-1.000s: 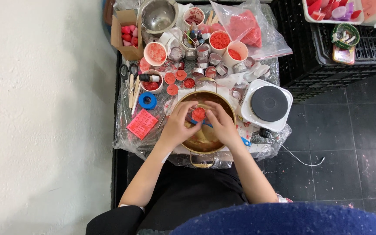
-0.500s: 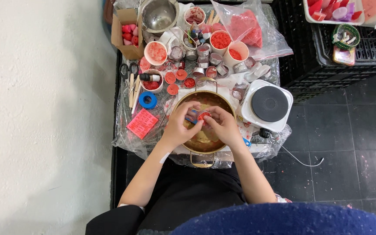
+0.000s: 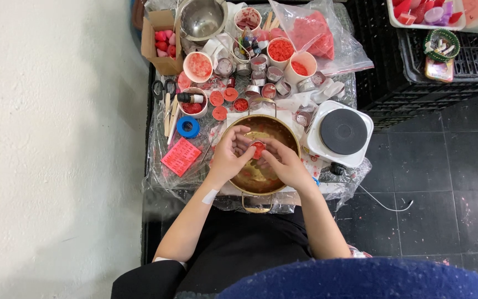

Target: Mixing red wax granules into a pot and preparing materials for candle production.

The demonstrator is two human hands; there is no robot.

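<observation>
Head view showed both hands, left hand [image 3: 229,158] and right hand [image 3: 283,163], pinching a small red piece [image 3: 258,149], probably wax, over the brass pot [image 3: 291,133] to catch drips.

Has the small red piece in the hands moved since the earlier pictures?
Yes. The small red piece sits slightly lower over the brass pot, nearer its centre.

A small red piece [image 3: 258,148] is showing over the brass-coloured pot [image 3: 259,191]; left of the pot, a blue tape roll [image 3: 187,127] and pink sheet [image 3: 180,156] are lying.
</observation>
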